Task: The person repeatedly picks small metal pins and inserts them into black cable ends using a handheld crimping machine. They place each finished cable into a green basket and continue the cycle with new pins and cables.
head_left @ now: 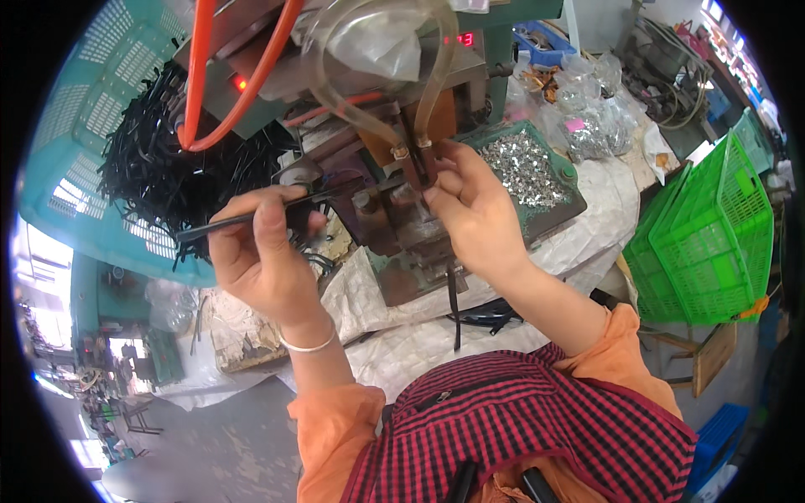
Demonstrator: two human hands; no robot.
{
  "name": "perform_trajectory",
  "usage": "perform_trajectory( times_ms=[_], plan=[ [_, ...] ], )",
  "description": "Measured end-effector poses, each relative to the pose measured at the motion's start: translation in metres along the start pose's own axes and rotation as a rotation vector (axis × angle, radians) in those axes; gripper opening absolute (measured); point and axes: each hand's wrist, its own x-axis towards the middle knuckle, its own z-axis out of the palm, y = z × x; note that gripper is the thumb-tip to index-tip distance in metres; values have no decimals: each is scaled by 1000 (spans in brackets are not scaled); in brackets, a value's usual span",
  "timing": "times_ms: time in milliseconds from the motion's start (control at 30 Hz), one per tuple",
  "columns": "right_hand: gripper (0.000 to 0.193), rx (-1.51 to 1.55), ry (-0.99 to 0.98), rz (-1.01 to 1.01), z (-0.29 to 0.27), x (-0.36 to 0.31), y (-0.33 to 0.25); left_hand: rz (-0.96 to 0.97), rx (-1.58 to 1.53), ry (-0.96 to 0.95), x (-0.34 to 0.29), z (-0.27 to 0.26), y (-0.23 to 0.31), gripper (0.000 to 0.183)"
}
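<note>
My left hand (268,256) is closed round a thin black strip (220,225), pinched between thumb and fingers. The strip's far end reaches toward the metal fixture of a bench machine (394,220). At that fixture my right hand (476,211) is closed, its thumb and fingertips pressed together beside the copper-coloured electrode (417,168). Whatever sits in those fingertips is too small or hidden to make out. Clear hoses (438,75) curve down to the electrode. Right of it lies a green tray (573,178) with many small shiny metal pieces (524,168).
A heap of black strips (168,159) fills a turquoise basket (63,193) on the left. Orange hoses (194,75) loop in front of the machine. Plastic bags of parts (591,126) lie beyond the tray. Green crates (713,235) stand at the right. Another black strip (454,310) hangs below the fixture.
</note>
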Motion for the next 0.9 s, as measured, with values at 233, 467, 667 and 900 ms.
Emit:
perform_trajectory(
  times_ms=[233,467,667,900],
  plan=[
    [43,-928,-9,-358,-77,2,5,326,172,-360,-56,8,-18,23],
    [23,-1425,328,-344,-151,-3,70,688,395,-584,-72,33,-29,24],
    [19,-1309,330,-264,-142,17,80,661,342,-596,-70,32,-32,25],
    [13,-1450,284,-440,-137,24,79,490,444,-547,-87,23,-9,29]
  ],
)
